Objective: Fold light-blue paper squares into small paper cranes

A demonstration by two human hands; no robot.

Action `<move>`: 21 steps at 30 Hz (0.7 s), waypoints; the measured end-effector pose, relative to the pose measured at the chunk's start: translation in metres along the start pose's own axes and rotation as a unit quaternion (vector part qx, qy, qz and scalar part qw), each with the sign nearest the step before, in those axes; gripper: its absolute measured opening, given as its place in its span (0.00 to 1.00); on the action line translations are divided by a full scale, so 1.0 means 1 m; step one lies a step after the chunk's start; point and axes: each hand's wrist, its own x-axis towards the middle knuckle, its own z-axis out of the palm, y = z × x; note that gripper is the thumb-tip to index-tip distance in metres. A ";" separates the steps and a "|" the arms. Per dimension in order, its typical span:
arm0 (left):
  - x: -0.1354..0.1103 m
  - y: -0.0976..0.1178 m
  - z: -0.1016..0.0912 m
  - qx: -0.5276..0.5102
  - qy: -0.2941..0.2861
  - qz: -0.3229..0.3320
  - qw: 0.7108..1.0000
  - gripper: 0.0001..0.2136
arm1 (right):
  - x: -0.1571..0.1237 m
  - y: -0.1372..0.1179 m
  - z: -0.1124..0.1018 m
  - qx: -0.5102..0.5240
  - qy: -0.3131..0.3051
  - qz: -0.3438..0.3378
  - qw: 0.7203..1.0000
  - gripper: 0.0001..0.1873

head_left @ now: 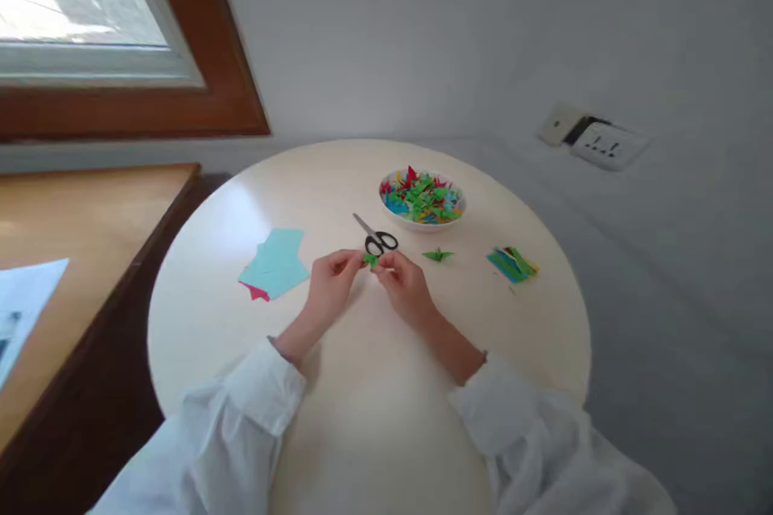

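Between my fingertips is a small green paper crane (370, 260), pinched from both sides. My left hand (331, 282) grips its left side, and my right hand (406, 286) closes on its right side. Just beyond it lie black-handled scissors (386, 241), blades pointing away to the left. Another green paper crane (438, 255) rests on the table right of my right hand. Farther back, a white bowl (423, 226) is heaped with small folded paper cranes in green, red, blue and yellow. Fine folds of the held piece are too small to make out.
Light-blue paper sheets (278, 264) with a pink one beneath lie on the left of the round white table (211, 330). Coloured paper strips (512, 264) are piled at the right. A wooden desk (90, 217) stands at the left, and a wall socket (604, 143) is at the right.
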 end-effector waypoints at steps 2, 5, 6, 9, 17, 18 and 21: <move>0.000 -0.001 0.001 0.004 -0.007 0.004 1.000 0.09 | 0.000 0.001 0.000 -0.018 0.005 -0.003 1.000 0.09; 0.001 -0.003 0.002 -0.007 -0.009 0.000 1.000 0.09 | 0.000 0.001 -0.001 -0.036 0.007 -0.013 0.999 0.09; 0.001 -0.004 0.002 -0.016 -0.008 -0.004 1.000 0.09 | 0.000 0.000 -0.001 -0.038 0.006 -0.018 0.999 0.09; 0.002 -0.006 0.001 -0.055 -0.011 -0.025 0.998 0.08 | 0.000 -0.002 -0.002 -0.035 -0.005 -0.032 0.999 0.09; 0.003 -0.001 0.003 -0.195 -0.027 -0.122 0.973 0.08 | 0.000 -0.005 -0.003 -0.013 -0.023 -0.033 0.999 0.08; 0.002 0.000 0.002 -0.207 -0.029 -0.131 0.969 0.08 | 0.000 -0.005 -0.003 -0.011 -0.025 -0.033 0.999 0.08; 0.002 0.002 0.002 -0.236 -0.039 -0.151 0.959 0.08 | -0.001 -0.005 -0.004 -0.005 -0.027 -0.034 0.999 0.08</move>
